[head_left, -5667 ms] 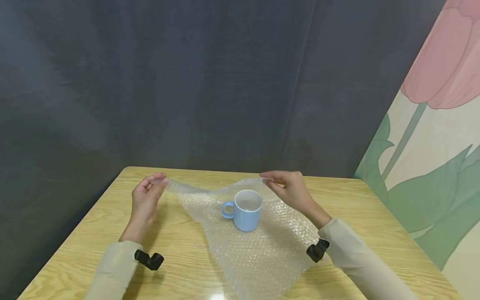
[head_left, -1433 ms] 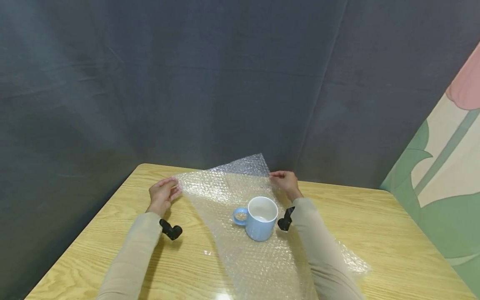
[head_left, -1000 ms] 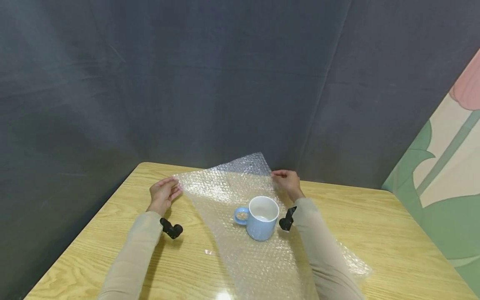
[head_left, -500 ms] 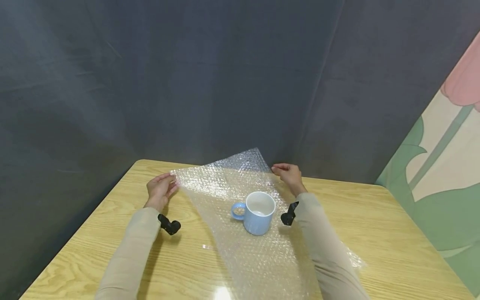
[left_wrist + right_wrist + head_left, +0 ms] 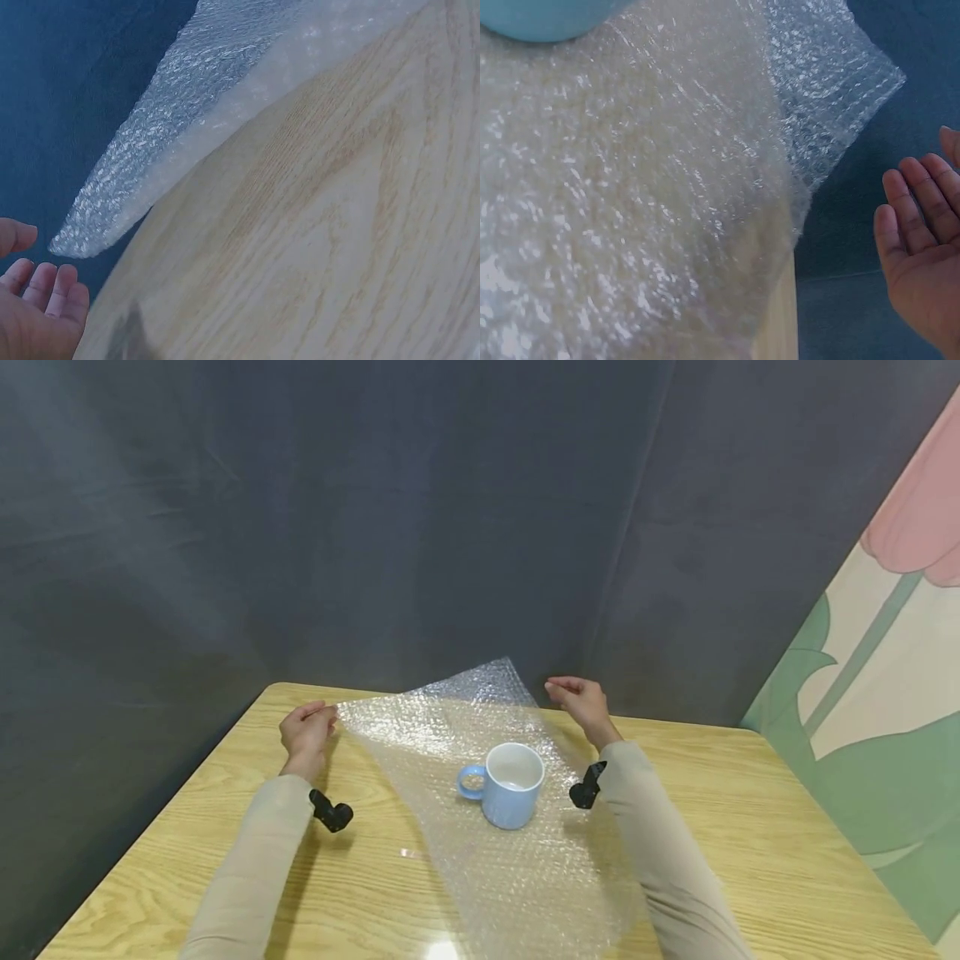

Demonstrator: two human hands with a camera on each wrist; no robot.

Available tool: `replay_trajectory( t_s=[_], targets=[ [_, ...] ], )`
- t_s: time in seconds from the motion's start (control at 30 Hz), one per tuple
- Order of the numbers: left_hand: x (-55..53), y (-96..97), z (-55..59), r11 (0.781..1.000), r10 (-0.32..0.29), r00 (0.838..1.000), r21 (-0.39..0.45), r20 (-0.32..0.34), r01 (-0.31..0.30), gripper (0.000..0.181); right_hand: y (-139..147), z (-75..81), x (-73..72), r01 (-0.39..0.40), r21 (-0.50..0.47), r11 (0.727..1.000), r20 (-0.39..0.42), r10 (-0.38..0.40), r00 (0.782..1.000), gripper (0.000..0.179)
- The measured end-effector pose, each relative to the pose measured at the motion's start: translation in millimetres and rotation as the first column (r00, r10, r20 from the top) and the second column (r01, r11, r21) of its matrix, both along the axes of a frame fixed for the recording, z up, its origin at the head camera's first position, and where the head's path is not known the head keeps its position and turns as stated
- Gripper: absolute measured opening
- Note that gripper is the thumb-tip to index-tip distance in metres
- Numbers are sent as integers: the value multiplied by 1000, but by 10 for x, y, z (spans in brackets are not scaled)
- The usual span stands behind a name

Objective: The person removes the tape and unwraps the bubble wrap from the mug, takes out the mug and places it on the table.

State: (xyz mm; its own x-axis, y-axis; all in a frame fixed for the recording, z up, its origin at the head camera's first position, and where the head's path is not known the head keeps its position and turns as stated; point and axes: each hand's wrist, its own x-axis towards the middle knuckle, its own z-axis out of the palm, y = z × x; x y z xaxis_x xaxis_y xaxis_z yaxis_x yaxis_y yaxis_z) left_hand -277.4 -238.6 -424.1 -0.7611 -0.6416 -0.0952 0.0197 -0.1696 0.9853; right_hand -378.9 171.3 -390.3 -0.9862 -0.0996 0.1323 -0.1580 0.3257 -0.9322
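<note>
A light blue mug (image 5: 513,787) with a white inside stands upright on a sheet of bubble wrap (image 5: 517,877), its handle pointing left. The wrap's far corner sticks out past the table's back edge. My left hand (image 5: 307,735) is beside the wrap's left corner; in the left wrist view, the thumb and relaxed fingers (image 5: 56,289) are apart, with the corner just beyond them. Off the wrap's right edge is my right hand (image 5: 585,703), holding nothing. The right wrist view shows its fingers (image 5: 911,199) loosely bent and a gap to the wrap.
The wooden table (image 5: 750,827) ends at a dark curtain (image 5: 450,527) behind. A small shiny scrap (image 5: 410,853) lies left of the wrap. On the right is a wall with a painted tulip (image 5: 907,518).
Earlier, both hands pinched the wrap's raised far edge; it has since been spread farther back. My right hand has let go and moved right. The left hand has drawn slightly left, off the corner.
</note>
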Motion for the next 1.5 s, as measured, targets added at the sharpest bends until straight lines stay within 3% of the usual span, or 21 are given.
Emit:
replay_trajectory(
  t_s=[0.33, 0.57, 0.8, 0.9, 1.07, 1.23, 1.43, 1.5],
  targets=[
    [20, 73, 143, 971, -1, 999, -240, -35, -7, 26, 16, 131, 138, -88, -17, 996, -107, 85, 991, 44],
    [49, 170, 283, 932, -70, 997, -358, -34, 53, 27, 45, 265, 314, -137, 14, 990, -237, 137, 962, 44],
    [100, 328, 373, 898, -143, 984, -431, -104, 86, 24, 64, 305, 534, -171, 60, 983, -315, 181, 932, 40],
    [133, 405, 388, 874, -213, 969, -468, -125, 131, 22, 73, 304, 624, -191, 65, 979, -350, 202, 915, 38],
    [182, 549, 417, 839, -325, 929, -508, -179, 196, 27, 90, 315, 781, -228, 52, 972, -389, 230, 892, 38],
    [241, 677, 399, 822, -386, 902, -516, -191, 242, 28, 86, 327, 939, -269, 39, 962, -406, 262, 876, 41],
    [293, 830, 401, 804, -461, 866, -504, -195, 314, 25, 28, 470, 1223, -293, 53, 955, -431, 287, 856, 44],
    [371, 898, 452, 792, -489, 850, -507, -196, 339, 24, 10, 487, 1292, -289, 76, 954, -431, 293, 854, 45]
  ],
)
